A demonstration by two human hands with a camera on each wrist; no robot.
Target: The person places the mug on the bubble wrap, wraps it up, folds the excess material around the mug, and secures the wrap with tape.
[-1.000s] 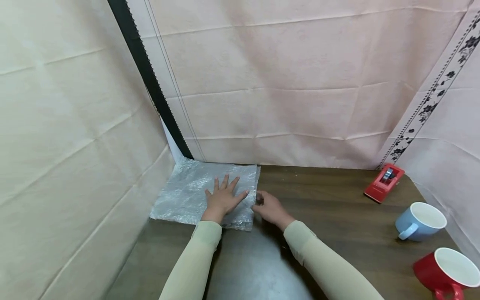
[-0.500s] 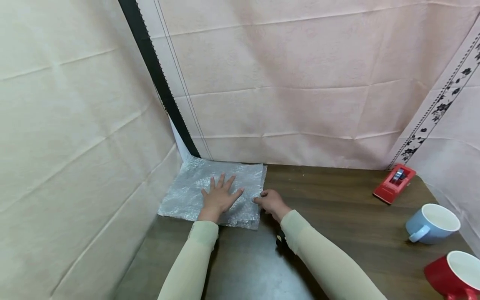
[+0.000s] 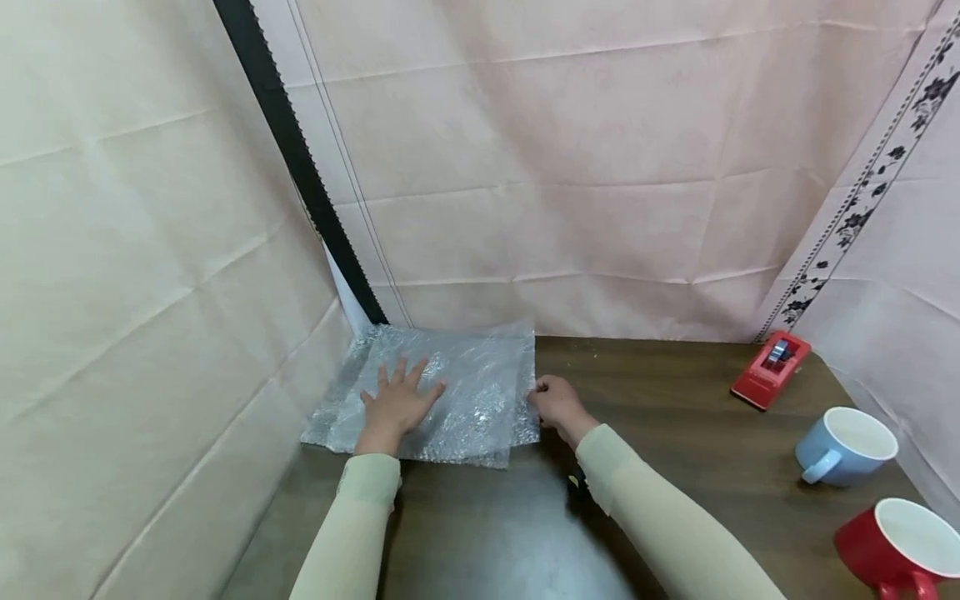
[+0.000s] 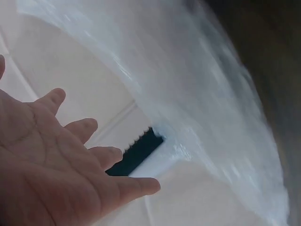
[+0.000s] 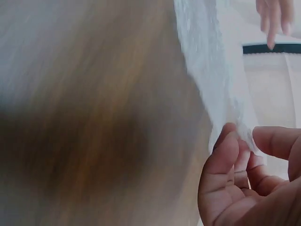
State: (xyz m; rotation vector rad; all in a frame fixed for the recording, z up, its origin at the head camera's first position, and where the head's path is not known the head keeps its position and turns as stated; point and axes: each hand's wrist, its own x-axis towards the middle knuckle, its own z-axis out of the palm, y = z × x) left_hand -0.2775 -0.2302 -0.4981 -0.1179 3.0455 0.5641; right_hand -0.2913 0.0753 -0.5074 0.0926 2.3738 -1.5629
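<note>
A clear, crinkled sheet of bubble wrap (image 3: 480, 400) lies in layers at the back left corner of the table. Over its left part my left hand (image 3: 396, 408) is spread, palm down with the fingers straight and apart. The left wrist view shows that palm and the wrap (image 4: 188, 80) arching beside it. At the right edge of the wrap, my right hand (image 3: 559, 407) pinches the film between thumb and fingers. Close up in the right wrist view, the wrap's edge (image 5: 202, 61) runs down into the curled fingers (image 5: 221, 160).
A red tape dispenser (image 3: 769, 373) stands at the back right of the brown table (image 3: 637, 400). In front of it are a light blue mug (image 3: 832, 458) and a red mug (image 3: 870, 542). Pale cloth walls (image 3: 585, 192) close in the back and both sides.
My left hand has slid left across the bubble wrap. My right hand has moved slightly right with the pinched edge, and the wrap's layers now lie more offset, reaching farther right.
</note>
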